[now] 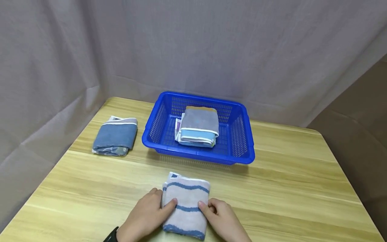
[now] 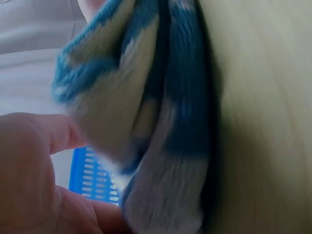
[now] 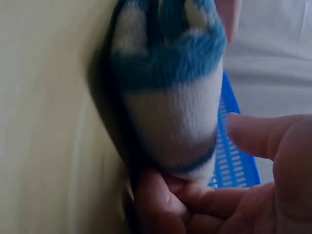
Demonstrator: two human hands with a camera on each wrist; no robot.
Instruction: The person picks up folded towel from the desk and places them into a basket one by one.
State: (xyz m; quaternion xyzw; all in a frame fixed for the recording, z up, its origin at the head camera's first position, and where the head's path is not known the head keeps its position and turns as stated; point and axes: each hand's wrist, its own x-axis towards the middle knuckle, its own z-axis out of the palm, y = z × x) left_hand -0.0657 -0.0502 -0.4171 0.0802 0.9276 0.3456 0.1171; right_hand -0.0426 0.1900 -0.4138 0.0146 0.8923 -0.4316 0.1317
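A folded towel [image 1: 187,216], pale grey with wavy blue stripes, lies near the table's front in the head view. My left hand [image 1: 146,215] grips its left side, thumb on top and fingers along the edge. On the opposite side my right hand [image 1: 223,216] holds it likewise, the thumb over the top and the other fingers curled at the edge. Layered folds of the towel [image 2: 165,195] face the left wrist camera. From the right wrist, the fingers [image 3: 204,202] reach in beneath the towel's [image 3: 170,117] rounded fold.
Behind the striped towel stands a blue plastic basket [image 1: 196,154] holding a stack of folded towels [image 1: 199,120], grey and light blue with white edging. Left of the basket, a folded blue towel [image 1: 116,136] lies on the wooden table [image 1: 290,181]. Grey cloth [image 1: 193,47] hangs along the back.
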